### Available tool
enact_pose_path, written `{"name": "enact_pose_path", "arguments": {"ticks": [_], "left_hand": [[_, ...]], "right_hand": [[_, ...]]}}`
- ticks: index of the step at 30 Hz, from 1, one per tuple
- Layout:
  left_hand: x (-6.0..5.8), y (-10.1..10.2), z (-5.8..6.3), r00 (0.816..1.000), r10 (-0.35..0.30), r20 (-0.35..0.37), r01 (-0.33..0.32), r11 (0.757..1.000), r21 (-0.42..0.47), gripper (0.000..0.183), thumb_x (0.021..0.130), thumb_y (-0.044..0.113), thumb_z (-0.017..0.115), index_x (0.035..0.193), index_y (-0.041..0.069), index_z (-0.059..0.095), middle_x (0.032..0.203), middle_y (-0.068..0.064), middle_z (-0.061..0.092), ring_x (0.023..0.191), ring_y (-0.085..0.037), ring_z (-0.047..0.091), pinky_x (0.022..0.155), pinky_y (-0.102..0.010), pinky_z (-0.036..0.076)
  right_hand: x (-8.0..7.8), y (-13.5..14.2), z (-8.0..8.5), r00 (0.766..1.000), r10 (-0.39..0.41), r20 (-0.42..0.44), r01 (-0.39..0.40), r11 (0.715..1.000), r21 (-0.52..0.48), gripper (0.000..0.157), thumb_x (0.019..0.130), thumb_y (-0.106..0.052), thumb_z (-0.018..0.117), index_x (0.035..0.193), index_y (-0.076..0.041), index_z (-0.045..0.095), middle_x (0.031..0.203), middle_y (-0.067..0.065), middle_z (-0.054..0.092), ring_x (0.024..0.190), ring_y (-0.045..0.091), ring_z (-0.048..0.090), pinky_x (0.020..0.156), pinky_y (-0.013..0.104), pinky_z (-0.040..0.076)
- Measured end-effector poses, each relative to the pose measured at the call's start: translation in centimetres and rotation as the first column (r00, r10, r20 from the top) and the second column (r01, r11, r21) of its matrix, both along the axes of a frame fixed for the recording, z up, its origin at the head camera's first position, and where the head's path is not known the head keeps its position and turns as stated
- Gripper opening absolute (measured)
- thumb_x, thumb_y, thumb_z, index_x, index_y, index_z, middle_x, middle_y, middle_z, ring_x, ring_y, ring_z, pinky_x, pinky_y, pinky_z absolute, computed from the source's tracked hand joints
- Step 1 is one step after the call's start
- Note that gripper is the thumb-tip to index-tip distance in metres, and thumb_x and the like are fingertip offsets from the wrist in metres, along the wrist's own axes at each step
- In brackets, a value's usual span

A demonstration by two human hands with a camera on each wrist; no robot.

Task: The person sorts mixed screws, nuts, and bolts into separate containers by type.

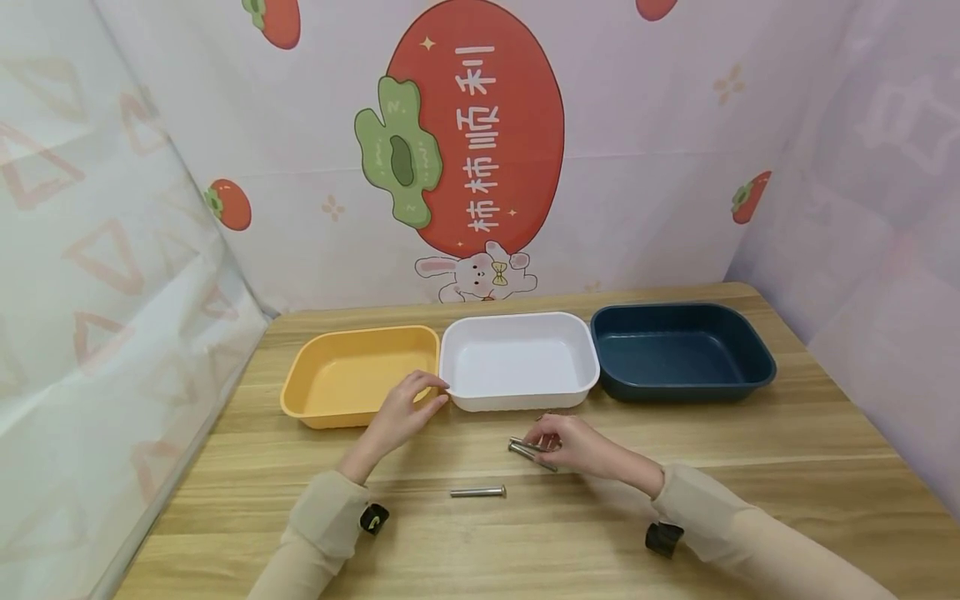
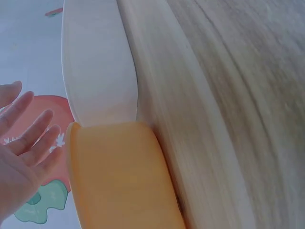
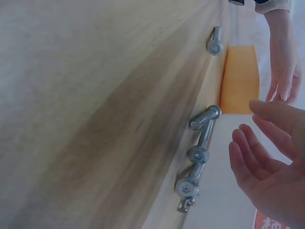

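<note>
Several silvery bolts point(image 1: 531, 456) lie close together on the table in front of the white tray point(image 1: 517, 402). My right hand point(image 1: 573, 446) hovers over this group with curved fingers; the right wrist view shows its thumb and fingers apart, nothing between them, beside the bolt heads point(image 3: 198, 155). One separate bolt point(image 1: 477, 492) lies nearer to me and to the left. My left hand point(image 1: 405, 412) is over the near right corner of the yellow tray point(image 1: 330, 421), its fingertips reaching the white tray's left end. In the left wrist view its fingers are loosely spread and hold nothing.
A dark blue tray point(image 1: 686, 392) stands right of the white one, all three in a row toward the back of the wooden table point(image 1: 600, 550). Behind them hangs a printed cloth point(image 1: 637, 208), with further pale sheets on both sides.
</note>
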State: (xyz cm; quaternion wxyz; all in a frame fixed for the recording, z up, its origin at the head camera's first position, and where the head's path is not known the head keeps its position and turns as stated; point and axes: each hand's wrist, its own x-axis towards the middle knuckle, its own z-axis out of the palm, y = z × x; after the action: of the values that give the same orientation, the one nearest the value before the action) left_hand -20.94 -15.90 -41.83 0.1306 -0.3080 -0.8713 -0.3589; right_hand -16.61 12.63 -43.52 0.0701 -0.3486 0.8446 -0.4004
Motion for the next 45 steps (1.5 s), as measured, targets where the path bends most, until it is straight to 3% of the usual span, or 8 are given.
{"name": "enact_pose_path", "arguments": {"ticks": [16,22,31,45], "left_hand": [[-0.6,1.6,-0.7,0.999,-0.006,0.036,0.008,0.999,-0.053,0.018,0.079,0.006,0.064,0.096,0.005,0.061,0.097,-0.007,0.059,0.096,-0.023,0.053,0.084,-0.039,0.042],[-0.8,1.8,-1.0,0.999,-0.015,0.034,0.018,0.997,-0.069,0.016,0.082,0.009,0.062,0.097,0.006,0.061,0.098,-0.007,0.059,0.094,-0.021,0.054,0.082,-0.038,0.043],[-1.1,2.2,-1.0,0.995,-0.026,0.096,0.036,0.994,-0.105,0.015,0.084,0.011,0.059,0.098,0.005,0.061,0.098,-0.008,0.060,0.092,-0.021,0.055,0.079,-0.039,0.044],[-1.5,2.5,-1.1,0.997,-0.048,0.061,0.055,0.991,-0.123,0.010,0.082,0.003,0.059,0.092,0.003,0.063,0.093,-0.006,0.062,0.090,-0.020,0.055,0.078,-0.034,0.043]], "right_hand": [[0.6,0.8,-1.3,0.999,-0.026,0.030,0.025,0.999,0.034,0.019,0.074,0.004,0.065,0.093,0.001,0.064,0.085,0.005,0.058,0.073,0.014,0.055,0.064,0.022,0.047],[0.6,0.8,-1.5,1.000,-0.028,-0.007,0.028,0.998,0.054,0.018,0.074,0.004,0.065,0.092,0.002,0.065,0.084,0.003,0.057,0.072,0.012,0.055,0.062,0.020,0.047],[0.7,0.8,-1.6,0.999,-0.022,-0.042,0.025,0.998,0.066,0.018,0.073,0.004,0.064,0.091,0.002,0.066,0.082,0.003,0.058,0.071,0.011,0.054,0.061,0.020,0.046],[0.5,0.4,-2.0,0.995,-0.029,-0.098,0.039,0.993,0.108,0.019,0.070,0.005,0.066,0.089,0.001,0.066,0.080,0.002,0.057,0.069,0.010,0.052,0.060,0.019,0.045]]}}
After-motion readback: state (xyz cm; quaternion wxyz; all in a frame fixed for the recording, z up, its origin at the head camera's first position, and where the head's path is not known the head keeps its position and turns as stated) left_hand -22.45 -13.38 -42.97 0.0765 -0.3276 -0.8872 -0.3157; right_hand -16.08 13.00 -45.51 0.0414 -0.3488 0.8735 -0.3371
